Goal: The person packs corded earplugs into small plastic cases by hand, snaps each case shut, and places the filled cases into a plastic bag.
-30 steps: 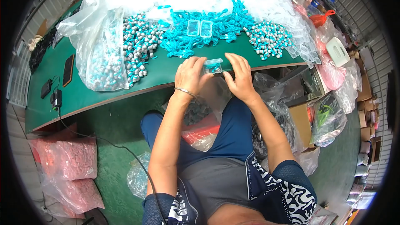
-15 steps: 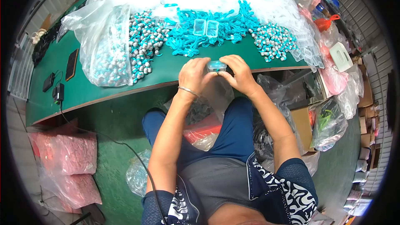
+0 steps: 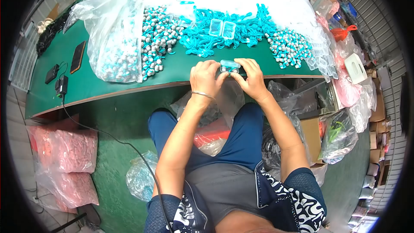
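Over the front edge of the green table (image 3: 181,67), a small clear plastic box (image 3: 230,64) is held between both hands. Teal and grey pieces show through its wall. My left hand (image 3: 205,77) grips its left end with thumb and fingers, while my right hand (image 3: 251,78) has hold of the right end. Whether its lid is fully closed I cannot tell. Just beyond, an open clear box (image 3: 216,28) lies on a heap of teal cords (image 3: 198,43). Small grey-and-teal plugs (image 3: 157,30) are piled left of the cords, and more plugs (image 3: 290,47) to their right.
A clear bag of plugs (image 3: 114,47) stands on the table's left, near a phone (image 3: 78,57) and a black adapter (image 3: 61,85) with a cable. Many clear boxes (image 3: 321,56) lie at the right. Bags of pink pieces (image 3: 75,151) sit on the floor at left.
The view has shifted a little, so the table's contents sit further right. The box has tilted in my hands, and grey pieces now show along its near side. Both hands keep their hold.
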